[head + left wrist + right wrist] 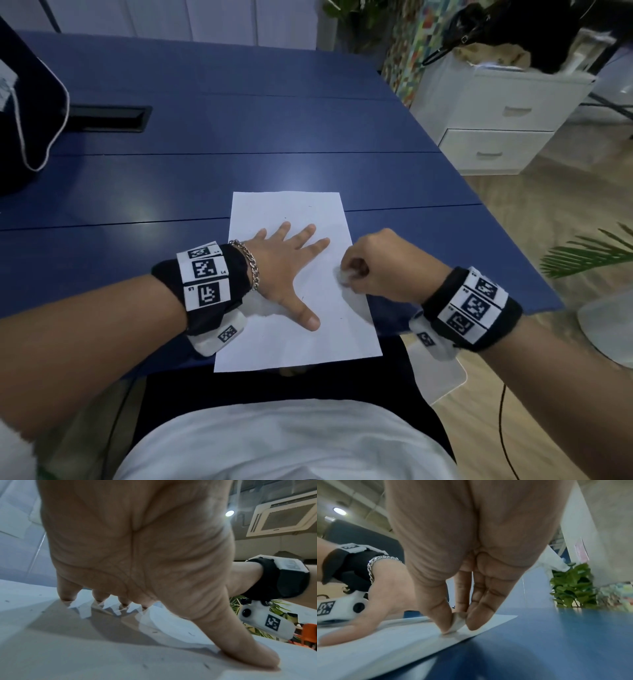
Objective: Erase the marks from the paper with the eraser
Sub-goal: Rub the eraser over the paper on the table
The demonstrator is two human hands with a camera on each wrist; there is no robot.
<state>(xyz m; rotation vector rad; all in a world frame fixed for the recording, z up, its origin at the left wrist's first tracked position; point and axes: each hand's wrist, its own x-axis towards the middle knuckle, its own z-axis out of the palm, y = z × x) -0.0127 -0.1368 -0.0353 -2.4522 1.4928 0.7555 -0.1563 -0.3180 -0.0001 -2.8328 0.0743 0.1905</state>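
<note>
I see the white rectangular sheet of paper [301, 274] lying in the lower middle of the head view, on the dark blue table [239, 137] and reaching its near edge. My left hand [284, 270] lies flat on the sheet, fingers spread and straight, thumb pressed down. At the paper's right edge my right hand [380, 265] has thumb and fingertips clamped on the small white eraser [458, 622], whose lower end touches the sheet. A few tiny dark marks [206, 665] dot the paper near the left thumb. White drawers [496, 133] stand upper right.
</note>
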